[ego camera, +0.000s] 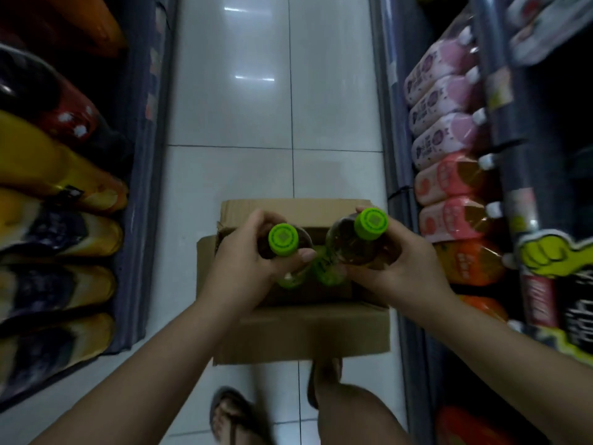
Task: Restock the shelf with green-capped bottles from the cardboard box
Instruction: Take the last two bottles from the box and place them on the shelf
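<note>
An open cardboard box (298, 329) sits on the white tiled floor between two shelves. My left hand (247, 268) grips a brown-liquid bottle with a green cap (283, 239) by its neck, above the box. My right hand (404, 268) holds a second green-capped bottle (370, 223), raised slightly higher. More green labels (327, 268) show inside the box beneath the two bottles. The shelf on the right (500, 130) carries rows of bottles lying cap outward.
The left shelf (141, 187) holds orange, yellow and dark bottles. Pink and orange bottles (449, 149) fill the right shelf, with a green hand-shaped sign (545, 255) on its edge. My sandalled feet (231, 415) stand just behind the box. The aisle floor (272, 91) runs ahead.
</note>
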Demonstrator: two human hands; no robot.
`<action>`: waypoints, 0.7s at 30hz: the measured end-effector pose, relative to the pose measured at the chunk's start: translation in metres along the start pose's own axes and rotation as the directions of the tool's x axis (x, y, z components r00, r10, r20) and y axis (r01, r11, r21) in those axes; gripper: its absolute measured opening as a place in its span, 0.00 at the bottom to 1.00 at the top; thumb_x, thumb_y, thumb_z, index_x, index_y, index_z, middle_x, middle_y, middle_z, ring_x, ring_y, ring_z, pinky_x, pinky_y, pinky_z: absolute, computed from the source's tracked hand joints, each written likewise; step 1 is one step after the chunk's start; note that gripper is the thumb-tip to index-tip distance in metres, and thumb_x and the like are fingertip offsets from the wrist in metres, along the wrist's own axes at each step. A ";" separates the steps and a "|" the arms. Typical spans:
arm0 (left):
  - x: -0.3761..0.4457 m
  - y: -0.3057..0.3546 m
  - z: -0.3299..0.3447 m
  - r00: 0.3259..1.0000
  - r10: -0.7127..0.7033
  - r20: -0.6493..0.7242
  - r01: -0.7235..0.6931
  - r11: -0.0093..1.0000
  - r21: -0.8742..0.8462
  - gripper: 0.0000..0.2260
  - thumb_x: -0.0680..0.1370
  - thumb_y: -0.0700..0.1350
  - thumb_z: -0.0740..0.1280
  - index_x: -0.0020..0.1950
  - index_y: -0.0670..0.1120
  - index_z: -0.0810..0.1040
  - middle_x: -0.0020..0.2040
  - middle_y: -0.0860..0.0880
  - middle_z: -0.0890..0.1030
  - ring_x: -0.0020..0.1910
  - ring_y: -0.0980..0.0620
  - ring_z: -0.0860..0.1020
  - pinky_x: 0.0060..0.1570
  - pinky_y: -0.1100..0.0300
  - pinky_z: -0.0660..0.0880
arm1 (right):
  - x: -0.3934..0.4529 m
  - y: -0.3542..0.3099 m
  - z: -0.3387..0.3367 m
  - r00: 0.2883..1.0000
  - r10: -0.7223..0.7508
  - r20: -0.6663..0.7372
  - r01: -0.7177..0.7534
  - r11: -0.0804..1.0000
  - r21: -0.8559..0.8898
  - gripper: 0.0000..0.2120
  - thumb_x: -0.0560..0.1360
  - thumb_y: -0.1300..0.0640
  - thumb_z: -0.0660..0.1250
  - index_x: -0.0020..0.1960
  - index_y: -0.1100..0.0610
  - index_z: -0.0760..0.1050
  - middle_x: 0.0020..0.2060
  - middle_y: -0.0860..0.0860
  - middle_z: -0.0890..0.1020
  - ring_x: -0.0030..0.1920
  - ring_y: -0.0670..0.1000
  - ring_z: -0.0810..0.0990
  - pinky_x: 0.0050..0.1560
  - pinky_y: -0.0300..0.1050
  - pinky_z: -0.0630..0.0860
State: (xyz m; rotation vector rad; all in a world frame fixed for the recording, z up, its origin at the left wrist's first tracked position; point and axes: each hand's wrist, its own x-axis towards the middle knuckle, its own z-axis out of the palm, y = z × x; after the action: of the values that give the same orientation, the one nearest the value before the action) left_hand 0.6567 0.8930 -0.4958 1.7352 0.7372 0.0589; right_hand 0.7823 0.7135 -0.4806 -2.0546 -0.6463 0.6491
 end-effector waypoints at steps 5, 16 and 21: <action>-0.041 0.127 -0.039 0.997 0.068 0.028 -0.068 0.998 -0.009 0.24 0.57 0.64 0.73 0.46 0.51 0.77 0.40 0.60 0.81 0.39 0.62 0.78 0.37 0.65 0.74 | -0.039 -0.104 -0.076 0.999 0.008 -0.037 -0.005 0.996 0.090 0.34 0.60 0.51 0.81 0.63 0.42 0.72 0.56 0.44 0.82 0.57 0.43 0.80 0.57 0.42 0.78; -0.174 0.370 -0.105 0.943 0.307 0.133 -0.291 0.949 -0.123 0.12 0.66 0.60 0.71 0.46 0.57 0.81 0.43 0.62 0.84 0.44 0.66 0.80 0.43 0.72 0.75 | -0.187 -0.330 -0.210 0.958 -0.008 -0.288 0.076 0.971 0.228 0.35 0.55 0.42 0.81 0.59 0.44 0.74 0.52 0.44 0.84 0.53 0.45 0.83 0.49 0.38 0.79; -0.236 0.431 -0.118 0.869 0.445 0.216 -0.406 0.891 -0.202 0.14 0.67 0.60 0.72 0.46 0.54 0.83 0.40 0.61 0.84 0.41 0.65 0.81 0.40 0.73 0.74 | -0.269 -0.395 -0.228 0.878 -0.064 -0.475 0.197 0.951 0.237 0.30 0.58 0.46 0.81 0.58 0.48 0.78 0.52 0.47 0.84 0.53 0.47 0.83 0.50 0.37 0.78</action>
State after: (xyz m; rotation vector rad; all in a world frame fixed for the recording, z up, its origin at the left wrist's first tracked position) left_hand 0.6104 0.8284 0.0033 1.6916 0.1421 0.1852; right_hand 0.6542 0.6020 0.0212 -1.7877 -0.3822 0.1407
